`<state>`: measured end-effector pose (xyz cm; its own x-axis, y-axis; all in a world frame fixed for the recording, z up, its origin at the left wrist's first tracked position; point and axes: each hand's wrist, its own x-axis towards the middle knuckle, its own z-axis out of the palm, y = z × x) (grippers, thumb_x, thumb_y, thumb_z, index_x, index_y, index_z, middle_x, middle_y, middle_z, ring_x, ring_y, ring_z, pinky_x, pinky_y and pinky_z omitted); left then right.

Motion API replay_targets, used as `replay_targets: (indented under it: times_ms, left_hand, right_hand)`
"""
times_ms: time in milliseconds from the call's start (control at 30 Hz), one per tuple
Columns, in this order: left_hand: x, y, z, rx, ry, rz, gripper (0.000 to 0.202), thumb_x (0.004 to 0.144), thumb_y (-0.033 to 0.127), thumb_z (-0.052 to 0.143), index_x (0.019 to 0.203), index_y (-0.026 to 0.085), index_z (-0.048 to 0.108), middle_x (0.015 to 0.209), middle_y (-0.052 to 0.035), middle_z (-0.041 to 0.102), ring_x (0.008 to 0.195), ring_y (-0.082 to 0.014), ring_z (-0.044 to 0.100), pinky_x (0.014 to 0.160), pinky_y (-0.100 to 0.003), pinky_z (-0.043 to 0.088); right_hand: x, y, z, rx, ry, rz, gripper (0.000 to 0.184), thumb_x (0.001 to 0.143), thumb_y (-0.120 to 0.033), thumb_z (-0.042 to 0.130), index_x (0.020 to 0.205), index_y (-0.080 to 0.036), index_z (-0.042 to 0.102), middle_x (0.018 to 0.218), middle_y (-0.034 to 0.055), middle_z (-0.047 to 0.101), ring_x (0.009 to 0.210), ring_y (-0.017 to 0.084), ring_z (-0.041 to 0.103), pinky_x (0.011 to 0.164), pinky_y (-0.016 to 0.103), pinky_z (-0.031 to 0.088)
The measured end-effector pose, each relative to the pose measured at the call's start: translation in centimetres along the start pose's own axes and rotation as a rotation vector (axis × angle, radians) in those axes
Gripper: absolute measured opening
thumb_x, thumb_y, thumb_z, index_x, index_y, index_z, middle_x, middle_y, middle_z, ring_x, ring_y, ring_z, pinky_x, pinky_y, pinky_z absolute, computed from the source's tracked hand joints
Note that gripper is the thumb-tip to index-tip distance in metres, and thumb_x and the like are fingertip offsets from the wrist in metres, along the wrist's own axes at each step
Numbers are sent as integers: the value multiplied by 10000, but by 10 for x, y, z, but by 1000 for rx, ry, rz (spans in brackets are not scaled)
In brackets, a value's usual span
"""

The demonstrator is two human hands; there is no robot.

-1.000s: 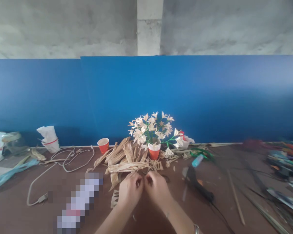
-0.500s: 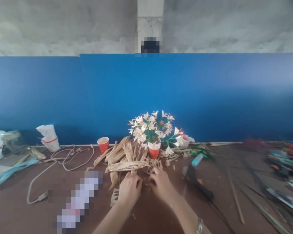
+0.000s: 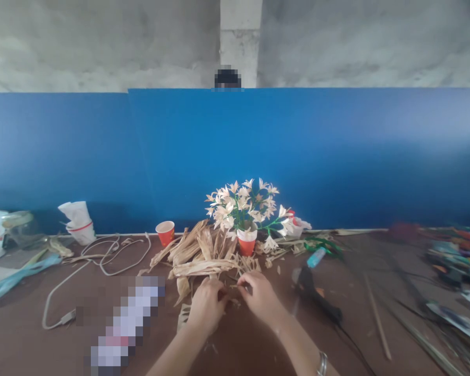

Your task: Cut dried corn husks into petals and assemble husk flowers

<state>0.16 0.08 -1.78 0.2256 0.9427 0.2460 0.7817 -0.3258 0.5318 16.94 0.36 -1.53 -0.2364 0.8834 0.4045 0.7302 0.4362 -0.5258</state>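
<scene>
My left hand (image 3: pixel 209 303) is closed low over the brown table, fingertips pinched together; whatever sits in them is hidden. Close by on its right, my right hand (image 3: pixel 260 297) pinches a small pale strip of dried corn husk (image 3: pixel 234 285) between thumb and forefinger. Just beyond both hands lies a heap of dried corn husks (image 3: pixel 203 248), with one folded bundle (image 3: pixel 203 267) across its front. Behind the right hand stands a red and white paper cup (image 3: pixel 247 244) holding white husk flowers (image 3: pixel 241 201) on green stems.
An orange paper cup (image 3: pixel 165 234) stands left of the husks. A white cable (image 3: pixel 97 256) curls at the left. To the right lie a black glue gun (image 3: pixel 317 297) with its cord, a light-blue tube (image 3: pixel 316 257) and a thin stick (image 3: pixel 378 318). A blue partition (image 3: pixel 180 156) rises behind.
My right hand's fingertips have shifted slightly left, and the pale strip now shows at them. My left hand stays nearly in place. The head above the partition moved left and lower.
</scene>
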Motion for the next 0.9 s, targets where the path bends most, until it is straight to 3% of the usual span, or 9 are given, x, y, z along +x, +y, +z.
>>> replay_targets:
  times_ms: [133, 367, 533, 900]
  left_hand:
    - [0, -1, 4, -136, 87, 20, 133, 709, 179, 565, 812, 185, 649, 795, -45, 645, 812, -208, 560, 745, -307, 405]
    - [2, -2, 3, -272, 120, 38, 126, 729, 169, 524, 693, 198, 640, 736, -30, 646, 762, -191, 576, 705, -288, 419]
    - [2, -2, 4, -294, 146, 45, 108, 726, 177, 537, 672, 189, 630, 708, -26, 637, 735, -179, 575, 690, -269, 417]
    - [4, -4, 7, -320, 81, 7, 132, 711, 161, 503, 637, 172, 611, 641, -5, 593, 646, -146, 540, 612, -232, 396]
  right_hand:
    - [0, 1, 2, 24, 14, -29, 140, 713, -53, 525, 688, -171, 595, 707, 20, 594, 716, 159, 542, 678, 254, 395]
    - [-1, -1, 4, 153, 32, -19, 190, 711, -70, 549, 855, -176, 612, 795, 33, 620, 769, 169, 553, 711, 265, 417]
    - [0, -6, 4, 243, 32, 51, 73, 723, -127, 567, 697, -180, 611, 702, 11, 605, 698, 155, 552, 655, 244, 420]
    - [0, -10, 5, 321, 123, -26, 139, 703, -63, 541, 679, -179, 613, 745, 25, 604, 755, 157, 561, 710, 251, 420]
